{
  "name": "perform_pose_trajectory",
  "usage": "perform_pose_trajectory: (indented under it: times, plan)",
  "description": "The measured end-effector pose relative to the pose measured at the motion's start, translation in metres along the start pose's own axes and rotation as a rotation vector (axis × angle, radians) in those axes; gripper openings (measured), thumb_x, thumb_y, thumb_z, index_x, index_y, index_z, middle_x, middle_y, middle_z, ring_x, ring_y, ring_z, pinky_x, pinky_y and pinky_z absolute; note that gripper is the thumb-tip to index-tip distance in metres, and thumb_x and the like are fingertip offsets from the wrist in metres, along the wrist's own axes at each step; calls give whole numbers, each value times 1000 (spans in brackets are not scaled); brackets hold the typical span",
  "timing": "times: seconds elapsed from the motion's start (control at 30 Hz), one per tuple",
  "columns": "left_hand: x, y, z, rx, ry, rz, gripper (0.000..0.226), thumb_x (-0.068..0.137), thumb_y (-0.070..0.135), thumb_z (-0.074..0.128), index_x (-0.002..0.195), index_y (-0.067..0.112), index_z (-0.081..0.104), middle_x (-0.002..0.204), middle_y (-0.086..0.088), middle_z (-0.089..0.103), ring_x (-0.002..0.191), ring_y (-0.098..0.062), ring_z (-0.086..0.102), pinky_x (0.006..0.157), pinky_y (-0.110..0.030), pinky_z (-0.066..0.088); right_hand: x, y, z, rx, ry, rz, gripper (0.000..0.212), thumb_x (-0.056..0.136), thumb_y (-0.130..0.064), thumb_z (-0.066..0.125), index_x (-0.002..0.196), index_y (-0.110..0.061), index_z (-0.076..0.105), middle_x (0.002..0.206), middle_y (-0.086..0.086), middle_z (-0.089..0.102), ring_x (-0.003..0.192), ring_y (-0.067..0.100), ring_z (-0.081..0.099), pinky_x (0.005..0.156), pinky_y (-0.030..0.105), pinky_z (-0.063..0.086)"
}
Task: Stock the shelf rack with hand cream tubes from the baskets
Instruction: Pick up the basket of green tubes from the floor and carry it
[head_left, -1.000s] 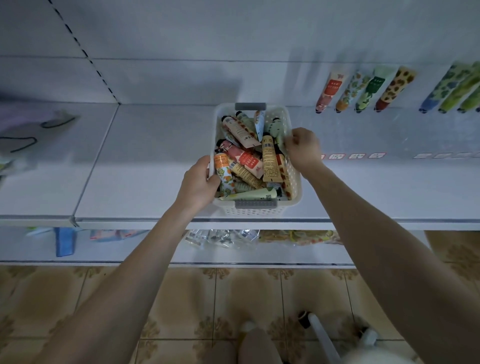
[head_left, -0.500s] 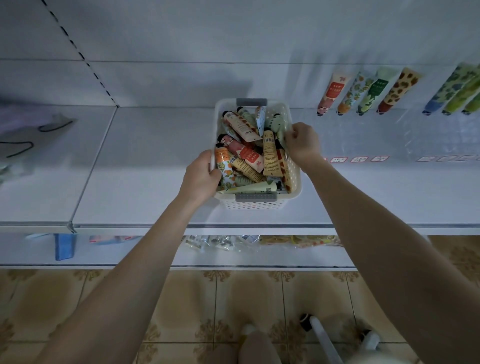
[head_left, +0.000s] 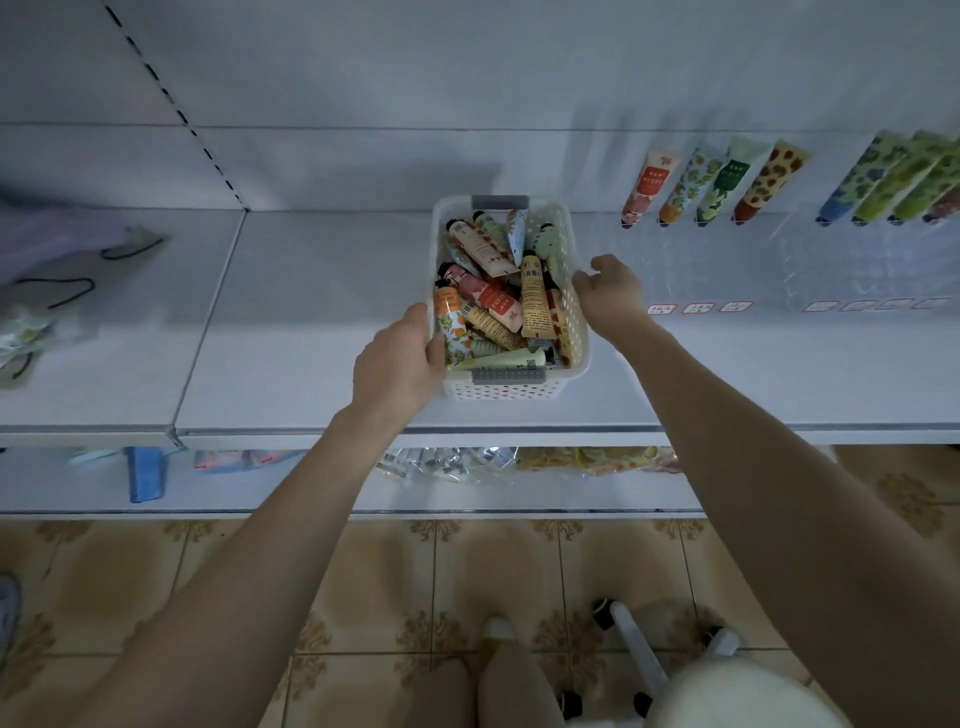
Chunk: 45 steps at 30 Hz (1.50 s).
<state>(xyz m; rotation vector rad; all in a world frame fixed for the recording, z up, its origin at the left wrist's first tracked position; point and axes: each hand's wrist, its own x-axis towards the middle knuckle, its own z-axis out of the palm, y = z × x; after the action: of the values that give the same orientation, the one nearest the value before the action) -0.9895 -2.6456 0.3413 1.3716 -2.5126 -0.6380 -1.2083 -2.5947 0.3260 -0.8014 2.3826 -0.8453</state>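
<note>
I see the white perforated basket (head_left: 519, 387), with a grey handle at each end, standing on the white shelf (head_left: 311, 338) about midway between its near edge and the back panel. It is heaped with hand cream tubes (head_left: 491, 296) lying crosswise over one another. An orange-printed tube (head_left: 451, 327) lies against the left wall and a pink-and-red tube (head_left: 493, 297) in the middle. A cream tube with a barcode (head_left: 535, 306) runs along the right side, a pale green tube (head_left: 548, 249) sits at the far right corner, and a pale tube (head_left: 501, 360) lies across the near end. My left hand (head_left: 400, 364) grasps the basket's near left corner, fingers on the outside of the wall and thumb hooked over the rim beside the orange-printed tube. My right hand (head_left: 610, 296) is at the right wall, fingers curled with their tips at the rim; I cannot tell whether it clasps the rim or only touches it. Far right on the same shelf, four stocked tubes (head_left: 711, 187) stand leaning against the back panel, with a second group of green-patterned tubes (head_left: 893, 182) further right. Small price labels (head_left: 696, 307) lie nearer than the four. On the lower shelf (head_left: 311, 493), clear packets (head_left: 447, 463) lie under the basket's position.
</note>
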Motion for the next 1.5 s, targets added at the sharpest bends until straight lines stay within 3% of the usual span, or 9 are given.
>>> perform_pose_trajectory:
  times: [0.1, 0.2, 0.5, 0.67, 0.8, 0.9, 1.13, 1.3, 1.5]
  plan:
    - [-33, 15, -17, 107, 38, 161, 27, 96, 20, 42, 117, 5, 52, 93, -12, 63, 83, -30, 59, 58, -30, 33, -29, -1, -17, -146, -7, -28, 43, 97, -20, 41, 137, -3, 37, 132, 17, 51, 118, 31, 50, 90, 33, 41]
    - [-66, 31, -34, 143, -25, 309, 27, 94, 19, 48, 115, 4, 56, 93, -11, 66, 81, -31, 61, 58, -29, 33, -67, -2, -37, -222, -13, -17, 42, 97, -20, 42, 136, -5, 40, 136, 14, 49, 122, 30, 48, 95, 34, 41]
    - [-138, 102, -83, 287, -210, 710, 30, 98, 29, 36, 118, 12, 51, 101, -4, 63, 96, -25, 57, 69, -30, 28, -202, 18, -119, -239, 81, 155, 41, 97, -24, 44, 134, -5, 45, 136, 11, 50, 123, 28, 48, 97, 34, 39]
    - [-171, 154, -88, 252, -252, 892, 26, 97, 32, 39, 111, 15, 52, 103, -4, 63, 98, -26, 57, 80, -34, 37, -283, 51, -165, -198, 191, 300, 36, 96, -23, 45, 126, -2, 51, 127, 15, 56, 115, 31, 52, 91, 35, 43]
    - [-206, 203, -78, 220, -296, 1076, 25, 96, 30, 43, 111, 13, 54, 105, -5, 62, 101, -27, 56, 82, -34, 38, -350, 84, -205, -160, 302, 434, 43, 97, -27, 44, 134, -4, 45, 132, 14, 53, 119, 28, 51, 93, 33, 43]
    - [-242, 249, -68, 194, -353, 1239, 24, 93, 26, 49, 108, 8, 57, 102, -12, 64, 99, -30, 60, 79, -35, 40, -403, 115, -236, -146, 388, 560, 39, 97, -24, 44, 129, 0, 50, 123, 17, 59, 110, 31, 56, 88, 36, 47]
    - [-362, 344, -39, 344, -455, 1564, 18, 94, 24, 40, 108, 16, 49, 110, -6, 60, 107, -27, 55, 88, -36, 38, -552, 198, -291, -127, 601, 804, 41, 95, -27, 47, 128, -2, 51, 125, 14, 58, 114, 29, 53, 88, 33, 44]
    - [-459, 400, -22, 340, -522, 1718, 18, 97, 22, 39, 110, 15, 48, 111, -6, 60, 107, -27, 52, 92, -37, 34, -655, 260, -324, -53, 700, 953, 34, 95, -26, 47, 119, -3, 54, 116, 13, 60, 103, 31, 56, 80, 34, 46]
    - [-567, 466, 4, 297, -535, 1882, 22, 98, 25, 37, 111, 13, 50, 113, -6, 59, 109, -27, 52, 95, -36, 33, -766, 323, -361, 23, 851, 1069, 37, 94, -23, 48, 122, 2, 52, 122, 18, 58, 113, 33, 53, 91, 38, 44]
